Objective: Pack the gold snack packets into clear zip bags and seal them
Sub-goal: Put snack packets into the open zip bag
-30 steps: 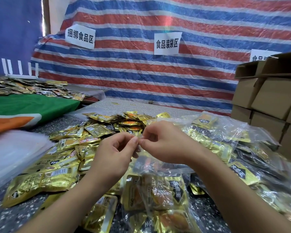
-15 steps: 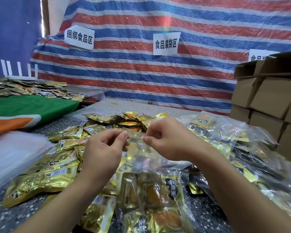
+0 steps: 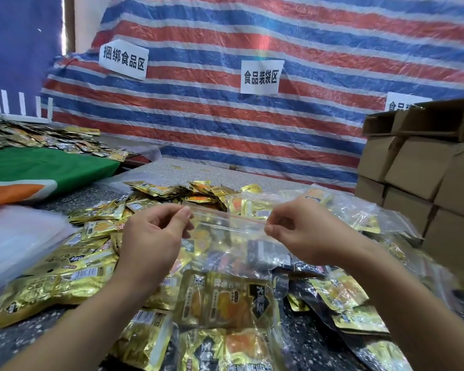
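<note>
Left hand: the left hand (image 3: 152, 236) pinches the left end of the zip strip, thumb and finger pressed together on it
Right hand: the right hand (image 3: 296, 231) pinches the right end of the same strip, fingers curled tight
Zip bag: the clear zip bag (image 3: 231, 253) hangs between the two hands, held up over the table, and its top edge is pulled into a straight line
Inside the bag: gold snack packets (image 3: 225, 298) fill the bottom part and sag toward the person
Is it shut: I cannot tell if the zip is closed all the way along; the middle looks flat, but the plastic is shiny
Loose packets: more gold packets (image 3: 91, 231) lie in a heap on the speckled table (image 3: 16, 341), just under and beside the left hand
Filled bags: other full bags (image 3: 359, 218) are piled near the right hand
What could go wrong: if a small gap is left in the zip, packets may slide out when the bag is put down
Another worry: the bag looks heavy at the bottom, so a weak pinch could let one end slip and the top pop open
Also: a packet corner stuck in the zip would stop it closing
</note>
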Action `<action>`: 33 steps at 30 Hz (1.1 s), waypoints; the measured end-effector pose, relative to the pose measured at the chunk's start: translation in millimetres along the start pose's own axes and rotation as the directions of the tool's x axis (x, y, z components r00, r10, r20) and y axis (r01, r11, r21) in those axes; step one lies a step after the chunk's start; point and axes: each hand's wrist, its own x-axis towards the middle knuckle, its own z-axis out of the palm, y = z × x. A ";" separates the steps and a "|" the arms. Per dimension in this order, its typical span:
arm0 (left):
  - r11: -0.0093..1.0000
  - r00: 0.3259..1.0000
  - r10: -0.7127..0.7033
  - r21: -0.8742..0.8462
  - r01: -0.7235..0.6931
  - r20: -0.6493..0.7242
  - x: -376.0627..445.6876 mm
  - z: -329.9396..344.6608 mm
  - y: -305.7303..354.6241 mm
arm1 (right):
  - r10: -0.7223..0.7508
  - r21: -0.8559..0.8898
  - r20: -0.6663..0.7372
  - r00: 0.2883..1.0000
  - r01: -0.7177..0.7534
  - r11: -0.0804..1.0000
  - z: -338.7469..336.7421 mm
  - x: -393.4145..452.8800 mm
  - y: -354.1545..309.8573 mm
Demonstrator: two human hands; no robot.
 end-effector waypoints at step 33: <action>0.897 0.686 -0.440 0.245 0.368 0.580 -12.3 3.3 -7.3 | 0.155 0.902 -0.040 0.987 -0.031 0.431 45.0 -2.0 45.0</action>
